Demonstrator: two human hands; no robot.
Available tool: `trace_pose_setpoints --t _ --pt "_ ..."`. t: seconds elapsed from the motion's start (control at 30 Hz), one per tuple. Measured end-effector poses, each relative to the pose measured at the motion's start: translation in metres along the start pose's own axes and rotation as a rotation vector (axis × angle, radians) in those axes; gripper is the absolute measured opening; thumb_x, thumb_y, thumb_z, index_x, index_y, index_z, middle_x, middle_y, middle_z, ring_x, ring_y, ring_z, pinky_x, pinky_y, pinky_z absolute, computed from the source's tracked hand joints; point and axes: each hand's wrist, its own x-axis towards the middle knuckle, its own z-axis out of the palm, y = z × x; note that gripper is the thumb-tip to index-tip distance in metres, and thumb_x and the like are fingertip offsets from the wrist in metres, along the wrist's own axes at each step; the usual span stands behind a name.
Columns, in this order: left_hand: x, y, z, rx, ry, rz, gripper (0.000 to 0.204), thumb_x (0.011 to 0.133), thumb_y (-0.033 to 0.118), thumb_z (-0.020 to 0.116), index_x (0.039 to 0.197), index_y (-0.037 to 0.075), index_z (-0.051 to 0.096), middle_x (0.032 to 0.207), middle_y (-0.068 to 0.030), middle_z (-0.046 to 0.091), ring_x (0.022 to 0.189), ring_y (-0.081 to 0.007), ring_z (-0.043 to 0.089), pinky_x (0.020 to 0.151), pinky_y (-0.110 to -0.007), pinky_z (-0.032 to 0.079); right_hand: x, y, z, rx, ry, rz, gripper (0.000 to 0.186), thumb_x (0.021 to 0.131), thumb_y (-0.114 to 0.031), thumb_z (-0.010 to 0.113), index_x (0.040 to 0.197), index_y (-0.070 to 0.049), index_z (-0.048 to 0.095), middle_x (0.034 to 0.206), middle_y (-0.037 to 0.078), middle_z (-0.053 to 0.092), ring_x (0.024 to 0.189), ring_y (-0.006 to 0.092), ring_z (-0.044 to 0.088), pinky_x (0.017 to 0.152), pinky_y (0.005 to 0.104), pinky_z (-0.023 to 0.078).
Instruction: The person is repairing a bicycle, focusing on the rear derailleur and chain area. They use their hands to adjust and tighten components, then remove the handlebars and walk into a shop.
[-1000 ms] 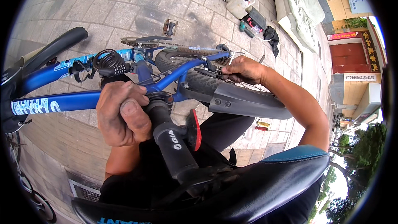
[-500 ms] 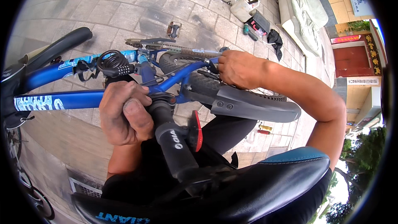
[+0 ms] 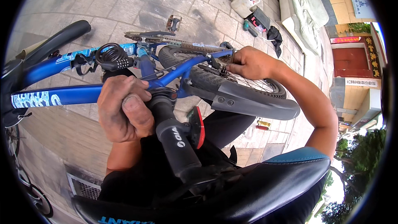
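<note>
A blue bicycle frame [image 3: 78, 95] reaches in from the left. My left hand [image 3: 126, 110] is closed round its top tube, just beside the black seat post [image 3: 178, 147]. Over the rear wheel [image 3: 195, 76], my right hand [image 3: 253, 63] is at the hub end of the frame with its fingers curled and pressed together. What it pinches there is hidden. The chain [image 3: 186, 45] runs from the crank to the rear sprockets near that hand. A black saddle [image 3: 265, 182] fills the foreground, and a black mudguard [image 3: 253, 103] covers part of the tyre.
A coiled cable lock [image 3: 112, 56] hangs on the frame. A pedal [image 3: 173, 23] juts out beyond the chain. On the paving stand a white cut-open jug [image 3: 244, 5] and a black toolbox [image 3: 259, 20], with a power drill [image 3: 249, 28] beside them. A pale sofa [image 3: 302, 16] is farther off.
My right hand has shifted slightly right, off the frame end, uncovering more of the spokes and sprockets. My left hand keeps its grip on the frame.
</note>
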Motion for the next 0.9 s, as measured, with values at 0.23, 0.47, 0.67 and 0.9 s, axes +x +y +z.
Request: trace_pose_setpoints --t 0.23,0.47,0.67,0.9 --pt "0.001 0.002 -0.001 -0.028 0.0 -0.002 0.03 0.101 0.01 0.058 0.127 -0.005 0.059 0.072 -0.0094 0.065 0.069 -0.0228 0.064 0.072 -0.039 0.055 0.0 0.037 0.043 0.503 0.034 0.321 0.044 0.097 -0.04 0.074 0.091 0.003 0.078 0.071 0.007 0.067 0.07 0.0147 0.059 0.069 0.037 0.049" --pt "-0.001 0.0 0.001 -0.019 0.02 0.008 0.031 0.1 0.008 0.057 0.128 -0.006 0.059 0.072 -0.0095 0.064 0.068 -0.0221 0.064 0.071 -0.039 0.055 0.0 0.034 0.043 0.618 0.037 0.331 0.041 0.096 -0.039 0.076 0.088 0.001 0.08 0.069 0.003 0.064 0.067 0.0113 0.054 0.065 0.0336 0.046" --pt "0.003 -0.003 -0.001 -0.028 0.023 0.008 0.032 0.1 0.009 0.057 0.128 -0.006 0.058 0.072 -0.0099 0.064 0.068 -0.0231 0.064 0.071 -0.04 0.055 0.011 0.043 0.05 0.926 0.017 0.351 0.033 0.099 -0.028 0.075 0.079 -0.002 0.074 0.063 -0.001 0.059 0.055 0.0076 0.047 0.05 0.0281 0.035" --pt "-0.018 -0.005 0.011 -0.028 0.116 -0.089 0.031 0.107 0.011 0.051 0.128 -0.011 0.057 0.079 -0.0133 0.062 0.072 -0.0213 0.058 0.072 -0.038 0.054 0.007 0.058 0.068 1.367 -0.153 0.394 0.034 0.101 -0.029 0.072 0.081 0.0 0.072 0.061 -0.001 0.049 0.053 0.0089 0.042 0.048 0.0279 0.033"
